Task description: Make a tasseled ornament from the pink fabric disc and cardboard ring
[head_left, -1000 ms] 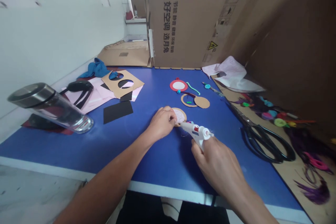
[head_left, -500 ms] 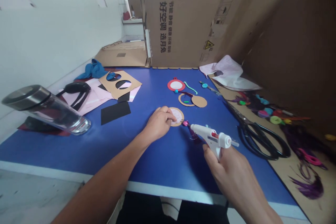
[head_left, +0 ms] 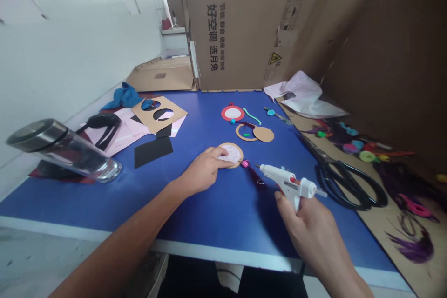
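Note:
A round cardboard piece with a pale patterned centre [head_left: 233, 152] lies on the blue table. My left hand [head_left: 204, 167] rests its fingertips on the left side of that disc, fingers apart. At the disc's right edge sits a pink bead [head_left: 245, 164], with a dark purple tassel [head_left: 256, 176] trailing from it. My right hand [head_left: 310, 223] is wrapped round the handle of a white glue gun [head_left: 288, 179]. The gun's nozzle points left, a little to the right of the bead and apart from it.
Behind are a red ring [head_left: 223, 113], a cardboard disc [head_left: 264, 134] and a green strip [head_left: 252, 115]. Black scissors [head_left: 344, 179] lie right, near craft bits. To the left are a glass bottle [head_left: 80, 156], black paper [head_left: 153, 151] and cut cardboard [head_left: 167, 102].
The glue gun in my right hand has moved right, away from the bead. My left hand has shifted left and its fingers have spread, uncovering more of the disc.

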A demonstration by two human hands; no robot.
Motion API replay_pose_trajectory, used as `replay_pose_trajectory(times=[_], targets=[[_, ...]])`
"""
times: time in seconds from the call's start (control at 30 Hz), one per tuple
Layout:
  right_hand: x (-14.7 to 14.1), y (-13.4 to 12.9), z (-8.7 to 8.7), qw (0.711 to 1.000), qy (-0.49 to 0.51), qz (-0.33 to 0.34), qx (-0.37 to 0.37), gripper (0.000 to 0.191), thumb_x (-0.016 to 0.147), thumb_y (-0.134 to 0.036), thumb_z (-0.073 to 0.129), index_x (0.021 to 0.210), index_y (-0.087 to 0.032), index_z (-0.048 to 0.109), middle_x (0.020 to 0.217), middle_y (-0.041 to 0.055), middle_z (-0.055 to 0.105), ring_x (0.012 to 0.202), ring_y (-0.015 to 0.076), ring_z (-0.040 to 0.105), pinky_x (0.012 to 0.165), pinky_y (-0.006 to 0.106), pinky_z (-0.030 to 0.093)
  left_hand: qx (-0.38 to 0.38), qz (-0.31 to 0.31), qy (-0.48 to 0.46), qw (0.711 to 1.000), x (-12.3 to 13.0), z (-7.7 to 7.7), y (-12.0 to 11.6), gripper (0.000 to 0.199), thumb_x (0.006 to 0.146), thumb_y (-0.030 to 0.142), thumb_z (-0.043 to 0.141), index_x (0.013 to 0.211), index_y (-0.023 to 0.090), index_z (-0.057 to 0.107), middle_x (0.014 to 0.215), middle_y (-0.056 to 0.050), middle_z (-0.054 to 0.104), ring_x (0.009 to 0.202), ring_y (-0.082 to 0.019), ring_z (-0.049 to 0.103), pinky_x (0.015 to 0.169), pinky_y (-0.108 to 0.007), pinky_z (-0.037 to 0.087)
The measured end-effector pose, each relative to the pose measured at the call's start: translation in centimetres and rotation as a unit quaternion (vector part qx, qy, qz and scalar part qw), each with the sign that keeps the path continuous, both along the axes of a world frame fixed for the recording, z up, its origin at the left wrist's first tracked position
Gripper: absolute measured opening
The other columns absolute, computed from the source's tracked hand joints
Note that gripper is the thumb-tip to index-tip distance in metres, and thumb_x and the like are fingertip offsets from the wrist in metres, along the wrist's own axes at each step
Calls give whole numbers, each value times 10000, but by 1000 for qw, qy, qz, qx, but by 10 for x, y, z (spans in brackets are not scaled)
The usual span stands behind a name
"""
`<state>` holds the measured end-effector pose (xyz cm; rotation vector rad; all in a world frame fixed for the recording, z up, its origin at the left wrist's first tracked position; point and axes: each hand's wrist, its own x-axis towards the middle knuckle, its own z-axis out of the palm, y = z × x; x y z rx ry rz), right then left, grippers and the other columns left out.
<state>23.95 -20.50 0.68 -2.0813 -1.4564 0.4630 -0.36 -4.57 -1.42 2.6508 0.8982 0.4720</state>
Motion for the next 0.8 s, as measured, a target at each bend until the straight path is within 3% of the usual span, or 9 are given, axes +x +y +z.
replay_pose_trajectory(times=[0.23,0.3,0.43,0.6,0.8], targets=[[2,-2,-6,999,16,-9,28,416,953,-592,464,760,-248,597,581,19,588,527,214,525,532,318,402,39,19,-66,997,-2,2,0,500,1005,75,406,1364,221,722,1449,-101,677,1371,-242,595,1181,-486,483],[2,-2,-8,999,22,-8,32,410,952,-586,472,772,-245,611,590,22,598,541,220,545,540,319,410,51,10,-28,998,0,5,-2,453,1057,212,456,1474,219,632,1559,-106,605,1477,-257,513,1245,-516,407],[4,-2,-11,999,26,-7,33,403,955,-571,471,780,-241,621,591,23,603,547,223,561,563,328,423,43,-21,89,995,3,8,-7,587,1096,472,438,1642,259,423,1704,-88,437,1604,-257,349,1321,-540,246],[5,-3,-14,999,34,-6,37,399,958,-573,470,809,-240,633,625,28,633,571,229,581,575,331,428,44,-34,136,989,3,5,-5,575,1126,498,311,1658,302,401,1730,-42,392,1622,-226,310,1338,-516,177],[4,-1,-15,999,37,-5,36,415,960,-582,463,825,-236,648,626,31,627,575,233,579,576,334,422,47,-34,150,987,3,5,-6,576,1122,521,313,1656,328,405,1740,-25,368,1632,-243,288,1337,-548,172]])
